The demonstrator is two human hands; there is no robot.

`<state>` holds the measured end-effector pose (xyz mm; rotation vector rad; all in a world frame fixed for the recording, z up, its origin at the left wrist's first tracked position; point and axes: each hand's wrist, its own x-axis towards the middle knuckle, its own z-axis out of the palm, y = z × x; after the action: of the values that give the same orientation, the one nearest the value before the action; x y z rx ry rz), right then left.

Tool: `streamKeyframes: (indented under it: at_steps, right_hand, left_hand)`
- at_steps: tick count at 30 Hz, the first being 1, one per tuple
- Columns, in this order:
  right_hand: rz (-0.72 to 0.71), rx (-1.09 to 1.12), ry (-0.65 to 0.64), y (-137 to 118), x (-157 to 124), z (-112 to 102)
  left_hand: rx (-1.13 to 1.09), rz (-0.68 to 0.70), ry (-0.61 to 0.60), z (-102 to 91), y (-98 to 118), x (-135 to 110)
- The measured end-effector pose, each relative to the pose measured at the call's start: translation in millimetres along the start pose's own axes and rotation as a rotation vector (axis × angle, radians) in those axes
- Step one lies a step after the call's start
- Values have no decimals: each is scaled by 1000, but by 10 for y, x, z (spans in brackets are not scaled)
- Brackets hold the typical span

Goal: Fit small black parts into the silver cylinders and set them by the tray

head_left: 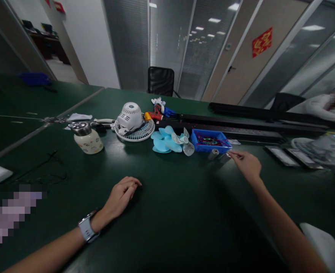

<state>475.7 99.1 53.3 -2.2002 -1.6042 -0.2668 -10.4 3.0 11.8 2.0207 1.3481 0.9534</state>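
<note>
My right hand (246,165) reaches forward with its fingers pinched at the top end of a small silver metal cylinder (224,157), which looks slightly blurred. A second metal cylinder (213,154) stands just to its left. Both are in front of a blue bin (211,148) that holds tangled coloured wires (209,140). On the dark green table, my left hand (121,196) rests with its fingers together and loosely curled; no object shows in it. A watch (88,228) is on that wrist.
Pale blue fan blades (167,142) lie left of the bin. Beyond them are a white fan housing (131,116), an orange power tool (156,112) and long black rails (224,127). A cream flask (89,141) stands at left. Another person's white sleeve (316,105) shows far right.
</note>
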Motion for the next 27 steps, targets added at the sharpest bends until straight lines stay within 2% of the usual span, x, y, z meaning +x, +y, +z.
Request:
streamKeyframes:
  at_steps: [2,3,7,12,23,25,27]
  right_hand:
    - [47,-13,-55,0,8,38]
    - [62,-8,-39,-5,4,49]
    - [62,34,115,10,2,79]
    - [59,48,-16,51,30,151]
    - [120,166,-47,116,37,234]
    - [82,147,19,91,-15,230]
    - [-6,84,156,11,-84,213]
  left_hand:
    - [3,-9,-3,-7,9,1]
    - [6,-14,-5,-9,8,1]
    - [18,-15,-6,1,-28,-1]
    - [23,-7,-6,17,-70,-6]
    - [49,8,-32,17,-73,-10]
    - [53,11,-30,17,-74,-10]
    - [56,12,-27,18,-68,-7]
